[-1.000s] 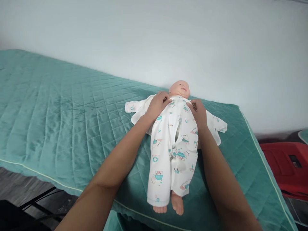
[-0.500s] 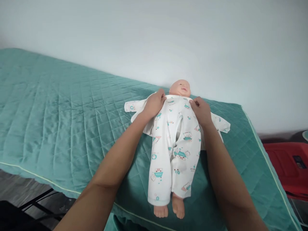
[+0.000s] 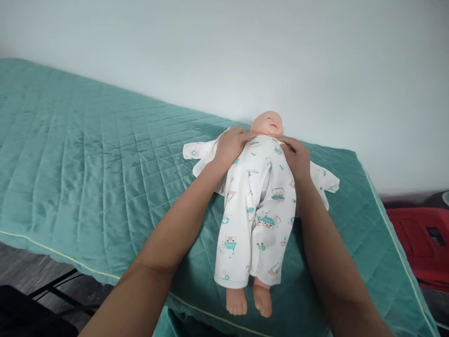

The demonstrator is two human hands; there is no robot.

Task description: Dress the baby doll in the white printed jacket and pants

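A baby doll [image 3: 268, 123] lies on its back, its head toward the wall and its bare feet toward me. White patterned baby trousers [image 3: 270, 187] cover it from the upper chest to the ankles. Under them a white patterned baby jacket [image 3: 198, 150] shows, its sleeves spread to both sides. My left hand [image 3: 231, 146] rests at the left end of the waistband, fingers stretched toward the doll's neck. At the right end, my right hand [image 3: 298, 158] has thumb and fingers closed on the waistband. Both palms are hidden.
A green quilted cover [image 3: 105, 164] lies under the doll, its piped edge in front. The white wall [image 3: 224, 56] rises right behind. Beyond the right edge stands a red plastic object [image 3: 417, 234]. Dark bars [image 3: 56, 290] are at the lower left.
The trousers' waistband sits slightly higher toward the doll's neck, and more of the feet shows. My left fingers have straightened from a pinch; my right index finger reaches further in.
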